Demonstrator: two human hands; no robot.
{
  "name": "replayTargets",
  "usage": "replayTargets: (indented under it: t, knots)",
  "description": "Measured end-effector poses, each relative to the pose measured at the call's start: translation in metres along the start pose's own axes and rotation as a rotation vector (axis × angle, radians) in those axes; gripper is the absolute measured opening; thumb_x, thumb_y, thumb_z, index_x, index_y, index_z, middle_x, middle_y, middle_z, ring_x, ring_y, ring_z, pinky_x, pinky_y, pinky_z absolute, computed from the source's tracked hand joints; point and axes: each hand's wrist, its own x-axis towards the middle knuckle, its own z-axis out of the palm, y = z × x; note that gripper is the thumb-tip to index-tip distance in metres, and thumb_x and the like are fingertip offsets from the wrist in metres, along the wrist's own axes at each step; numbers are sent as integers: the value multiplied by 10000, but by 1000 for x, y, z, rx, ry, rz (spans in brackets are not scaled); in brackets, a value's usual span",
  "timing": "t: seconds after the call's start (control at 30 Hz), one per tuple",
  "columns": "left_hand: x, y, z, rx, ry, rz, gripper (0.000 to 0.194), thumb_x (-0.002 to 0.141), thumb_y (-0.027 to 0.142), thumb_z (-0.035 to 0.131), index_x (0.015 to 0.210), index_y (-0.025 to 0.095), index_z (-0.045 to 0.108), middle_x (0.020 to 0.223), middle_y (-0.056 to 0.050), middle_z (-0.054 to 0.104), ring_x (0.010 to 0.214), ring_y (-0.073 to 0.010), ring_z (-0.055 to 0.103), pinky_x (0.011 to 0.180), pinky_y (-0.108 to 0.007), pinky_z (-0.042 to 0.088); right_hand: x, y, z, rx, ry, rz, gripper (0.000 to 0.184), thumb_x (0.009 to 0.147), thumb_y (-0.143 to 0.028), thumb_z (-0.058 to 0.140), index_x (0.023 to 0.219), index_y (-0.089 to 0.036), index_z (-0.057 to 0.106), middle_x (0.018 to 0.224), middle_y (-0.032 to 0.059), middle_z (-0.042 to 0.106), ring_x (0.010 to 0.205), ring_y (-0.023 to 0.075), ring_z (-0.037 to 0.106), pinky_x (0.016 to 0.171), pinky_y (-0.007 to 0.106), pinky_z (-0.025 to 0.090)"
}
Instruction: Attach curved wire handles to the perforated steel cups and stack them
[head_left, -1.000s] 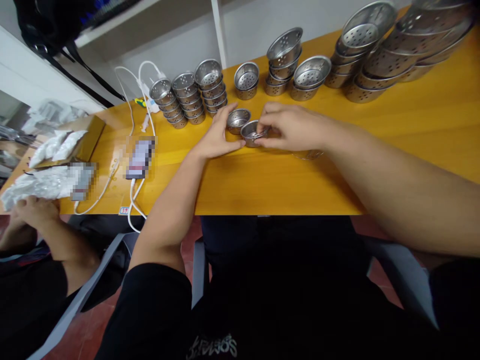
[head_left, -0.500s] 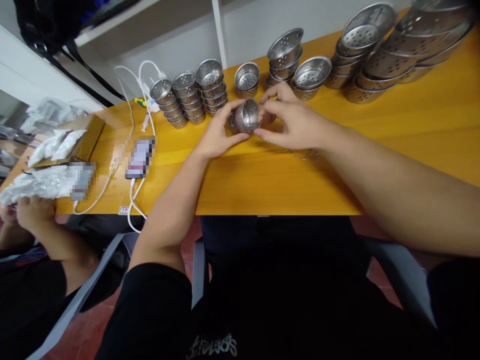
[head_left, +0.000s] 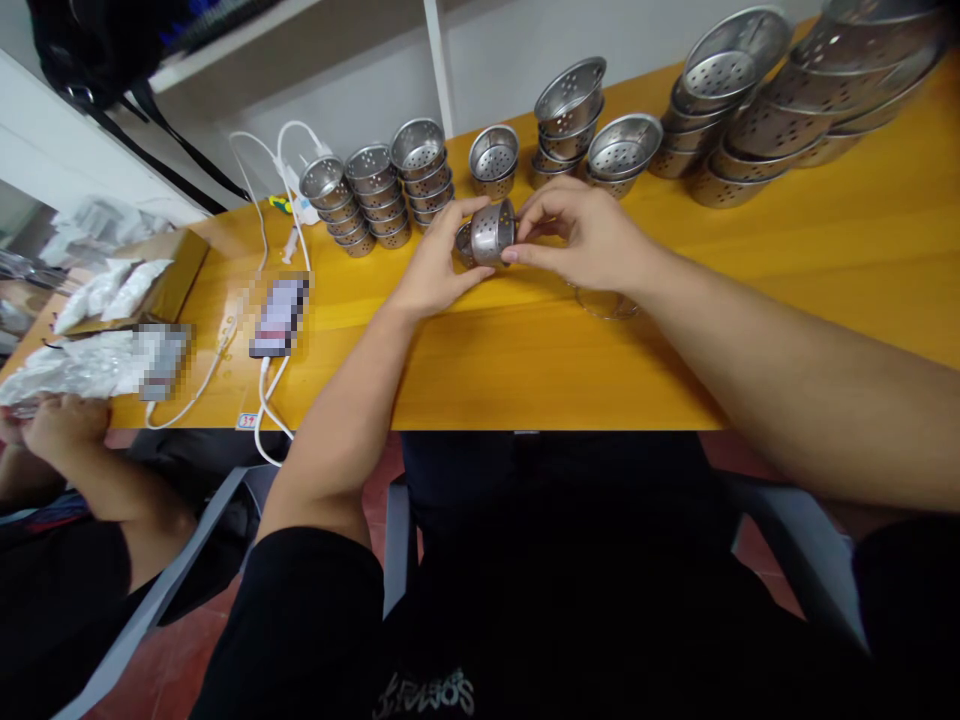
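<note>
Just above the table, a small perforated metal cup (head_left: 493, 236) lies tipped on its side between my hands. My left hand (head_left: 435, 262) grips it from the left, fingers over the top and thumb along the bottom. A second perforated metal part (head_left: 464, 244) shows at its left end; whether it is a separate cup I cannot tell. My right hand (head_left: 581, 232) is closed at the cup's right rim, thumb on the near side, other fingertips partly hidden behind the rim. Under my right wrist, a thin wire-like ring (head_left: 606, 304) lies on the table, partly covered.
Stacks of perforated cups (head_left: 420, 165) stand behind my left hand, with larger stacks (head_left: 739, 110) at the right. A phone (head_left: 279, 318) with white cables lies left. Plastic bags (head_left: 82, 365) and a co-worker's hand (head_left: 69, 425) are at the far left.
The cup has turned so its side faces me and its opening points right. My right hand has closed in against its rim. My left hand has hardly moved.
</note>
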Motion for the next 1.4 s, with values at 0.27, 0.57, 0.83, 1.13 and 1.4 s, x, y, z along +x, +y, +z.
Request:
replayTargets:
  t: [0.27,0.57,0.83,1.13,1.4]
  knots:
    - [1,1,1,25,-20,3,1174,971,1167,785,1794,357,573,1839,-168,673,1790,-540,637,1589,-739,436,-1,-1,-6,156,114,58,678,1135,-998,752,1401,-415,975,1469,182,840,1270,488,729,1175,780,665]
    - [4,0,-5,14,19,32,1120,995,1034,896,1853,394,569,1889,-162,638,1826,-558,591,1619,-757,413,1,-4,-4,205,91,-24,913,1040,-1045,785,1818,-569,800,1516,138,871,1376,568,732,1157,863,620]
    - [2,-33,2,-72,192,-110,1249,1015,1098,826,1960,388,420,1926,-171,609,1855,-471,588,1625,-682,451,-4,32,-11,1,-2,-86,539,1157,-868,790,1305,-369,931,1574,218,766,1440,536,694,1331,802,558]
    - [1,-50,13,-116,172,-171,1303,928,1216,808,1878,359,562,1877,-195,662,1839,-483,614,1602,-751,477,-2,53,-6,-51,-94,-68,470,1175,-789,786,1322,-357,897,1389,185,819,1301,498,762,1248,751,629]
    - [2,-65,31,-335,129,-168,1232,855,1193,913,1684,338,599,1843,-212,739,1760,-438,735,1563,-723,580,-3,13,6,67,-24,-57,799,1194,-850,725,1889,-454,714,1799,128,793,1586,557,712,1380,820,537]
